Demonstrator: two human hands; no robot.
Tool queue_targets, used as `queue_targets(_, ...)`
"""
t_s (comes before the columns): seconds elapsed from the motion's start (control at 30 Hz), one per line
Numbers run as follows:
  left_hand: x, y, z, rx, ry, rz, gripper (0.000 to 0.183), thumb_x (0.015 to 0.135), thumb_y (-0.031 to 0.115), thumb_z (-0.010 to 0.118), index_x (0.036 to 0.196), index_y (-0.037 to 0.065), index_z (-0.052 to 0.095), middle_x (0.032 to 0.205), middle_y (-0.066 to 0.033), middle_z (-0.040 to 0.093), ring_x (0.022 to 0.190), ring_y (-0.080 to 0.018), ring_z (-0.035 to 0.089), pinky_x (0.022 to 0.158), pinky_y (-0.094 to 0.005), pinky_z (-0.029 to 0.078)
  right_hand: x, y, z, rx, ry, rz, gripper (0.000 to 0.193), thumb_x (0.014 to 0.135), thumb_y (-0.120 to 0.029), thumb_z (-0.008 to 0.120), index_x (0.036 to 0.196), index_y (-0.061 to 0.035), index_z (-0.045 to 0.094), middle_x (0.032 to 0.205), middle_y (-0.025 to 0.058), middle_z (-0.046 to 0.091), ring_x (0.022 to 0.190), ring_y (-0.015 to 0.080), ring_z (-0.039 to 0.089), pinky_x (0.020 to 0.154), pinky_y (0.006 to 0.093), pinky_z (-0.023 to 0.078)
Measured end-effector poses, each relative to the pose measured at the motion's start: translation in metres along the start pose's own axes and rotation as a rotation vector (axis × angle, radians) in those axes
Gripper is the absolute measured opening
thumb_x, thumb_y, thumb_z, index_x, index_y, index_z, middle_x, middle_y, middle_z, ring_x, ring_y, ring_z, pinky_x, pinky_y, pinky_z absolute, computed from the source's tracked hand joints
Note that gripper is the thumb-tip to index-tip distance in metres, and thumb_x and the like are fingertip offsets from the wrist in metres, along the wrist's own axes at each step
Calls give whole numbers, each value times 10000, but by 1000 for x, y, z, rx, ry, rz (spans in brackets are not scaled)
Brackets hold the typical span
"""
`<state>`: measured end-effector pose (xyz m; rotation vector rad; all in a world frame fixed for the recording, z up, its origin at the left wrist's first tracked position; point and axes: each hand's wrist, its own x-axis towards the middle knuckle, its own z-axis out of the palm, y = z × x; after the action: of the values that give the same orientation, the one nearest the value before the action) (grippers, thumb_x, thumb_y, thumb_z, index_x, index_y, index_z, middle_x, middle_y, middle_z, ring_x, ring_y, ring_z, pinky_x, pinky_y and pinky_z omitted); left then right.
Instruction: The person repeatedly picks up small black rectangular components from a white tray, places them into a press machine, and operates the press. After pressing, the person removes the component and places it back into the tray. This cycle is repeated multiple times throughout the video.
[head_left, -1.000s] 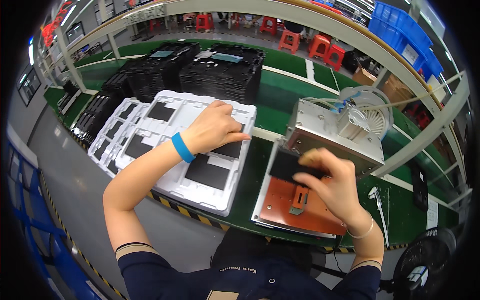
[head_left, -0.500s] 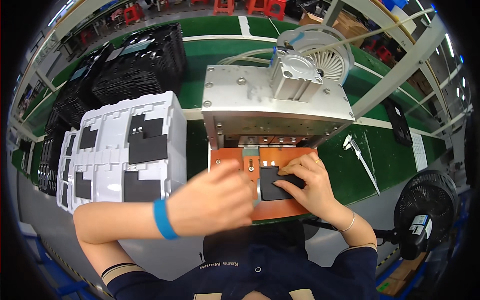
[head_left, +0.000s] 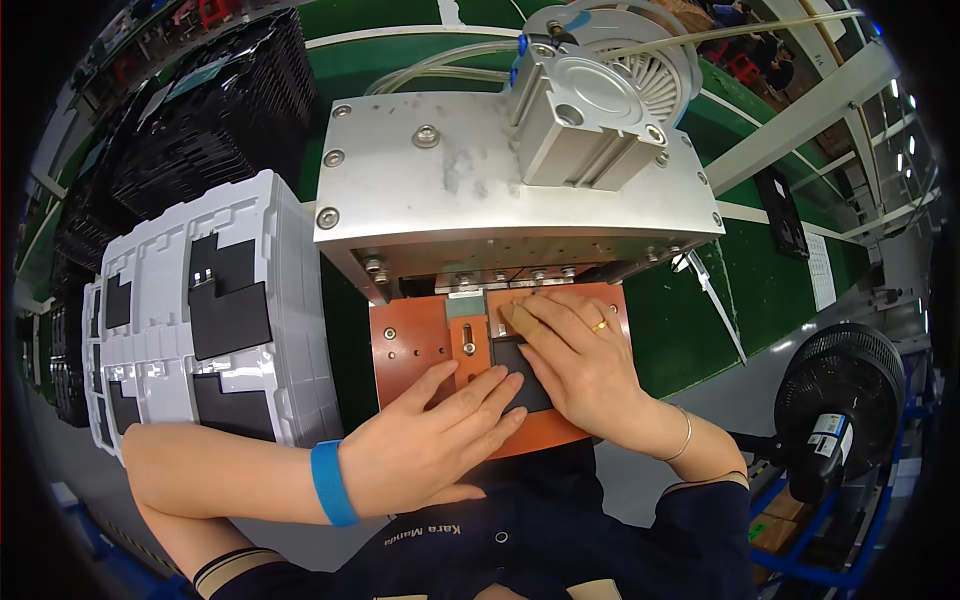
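A flat black piece, resembling a pouch battery cell, lies on the orange plate in front of the metal press. My right hand holds it down, fingers pressed together over its far edge; a tan cover sits on one fingertip. The two metal tabs at that edge are mostly hidden by those fingers. My left hand is open, with fingers spread and pointing to the piece's left side; the fingertips reach its near left edge. Whether they touch it I cannot tell. A small slotted orange block is beside the piece.
Stacked white trays with several black pieces stand at left, before stacked black trays. Calipers lie right of the press on the green table. A black fan stands at lower right, and a white fan behind the press.
My left hand, blurred and raised earlier, has come down beside the piece with fingers spread. My right fingers have shifted over the metal tabs. The whole view has moved closer to the press.
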<state>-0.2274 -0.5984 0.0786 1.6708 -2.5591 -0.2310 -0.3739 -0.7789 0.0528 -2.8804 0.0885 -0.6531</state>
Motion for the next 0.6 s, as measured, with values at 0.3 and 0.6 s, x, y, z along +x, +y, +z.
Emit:
queue_targets(0.3, 2, -3, -2, -19, 9, 0, 777, 856, 580, 595, 1418, 66, 441, 1476, -183, 408, 1375, -301, 387, 1089, -512, 335, -3, 2, -2, 43, -53, 32, 389, 745, -86, 697, 1133, -107, 676, 1167, 57, 576, 1095, 272, 517, 847, 397, 424)
queue_targets(0.6, 0, -7, -2, -77, 11, -37, 774, 853, 636, 570, 1415, 114, 470, 1491, -158, 406, 1383, -317, 380, 1080, -536, 324, -29, 4, -33, 318, -102, 144, 392, 739, -195, 791, 1090, -70, 669, 1186, 94, 615, 1069, 289, 574, 907, 407, 454)
